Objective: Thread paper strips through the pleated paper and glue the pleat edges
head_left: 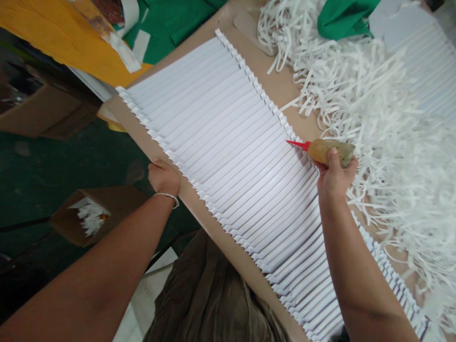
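Observation:
A long row of white folded paper pieces (228, 147) lies overlapped across the brown tabletop (228, 259), with small folded ends along both long sides. My right hand (337, 173) is closed around a yellowish squeeze bottle (329, 151) with a red pointed nozzle. The bottle is tipped on its side, its tip over the far edge of the row; whether it touches the paper I cannot tell. At the table's near edge is my left hand (164, 178), fingers curled at the rim and partly hidden. Whether it grips anything there is unclear.
A big heap of white paper strips (370, 104) spreads along the right, with green cloth (345, 19) on top. Yellow material (67, 35) and green material (188, 23) lie at the upper left. Below, a cardboard box (124, 202) holds white scraps.

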A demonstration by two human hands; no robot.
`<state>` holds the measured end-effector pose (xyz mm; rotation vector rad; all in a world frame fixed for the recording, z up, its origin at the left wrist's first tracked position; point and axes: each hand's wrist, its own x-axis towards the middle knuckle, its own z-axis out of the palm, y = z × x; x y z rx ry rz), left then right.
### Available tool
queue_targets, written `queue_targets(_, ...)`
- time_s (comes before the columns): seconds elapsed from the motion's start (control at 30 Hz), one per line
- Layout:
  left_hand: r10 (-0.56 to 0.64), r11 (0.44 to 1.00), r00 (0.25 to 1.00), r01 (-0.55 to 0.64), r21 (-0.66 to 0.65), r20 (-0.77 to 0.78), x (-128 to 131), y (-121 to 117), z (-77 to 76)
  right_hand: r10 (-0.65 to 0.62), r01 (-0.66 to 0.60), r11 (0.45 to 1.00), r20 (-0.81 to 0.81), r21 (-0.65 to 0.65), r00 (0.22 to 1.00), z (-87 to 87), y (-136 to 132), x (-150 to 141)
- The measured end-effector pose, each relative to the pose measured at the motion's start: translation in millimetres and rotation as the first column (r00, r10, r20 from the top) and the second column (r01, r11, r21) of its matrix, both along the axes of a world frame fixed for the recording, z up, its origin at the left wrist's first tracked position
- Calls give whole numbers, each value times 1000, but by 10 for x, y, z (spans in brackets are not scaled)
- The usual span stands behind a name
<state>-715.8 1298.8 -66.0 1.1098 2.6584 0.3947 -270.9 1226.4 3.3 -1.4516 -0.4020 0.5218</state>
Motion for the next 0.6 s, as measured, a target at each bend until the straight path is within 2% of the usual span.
queue_targets(0.17, 10, 1000, 999, -9, -10, 36, 4, -1, 15, 38, -37, 999, 35, -31, 999, 61, -110, -151)
queue_targets(0.4, 21, 1000, 997, -20, -13, 78, 35, -17, 86, 79, -78, 996, 18, -37, 997, 174, -378, -507)
queue_targets(0.6, 24, 999, 998, -26, 28, 57, 18, -17, 37, 101, -95, 990, 47, -108, 994, 150, -673, -789)
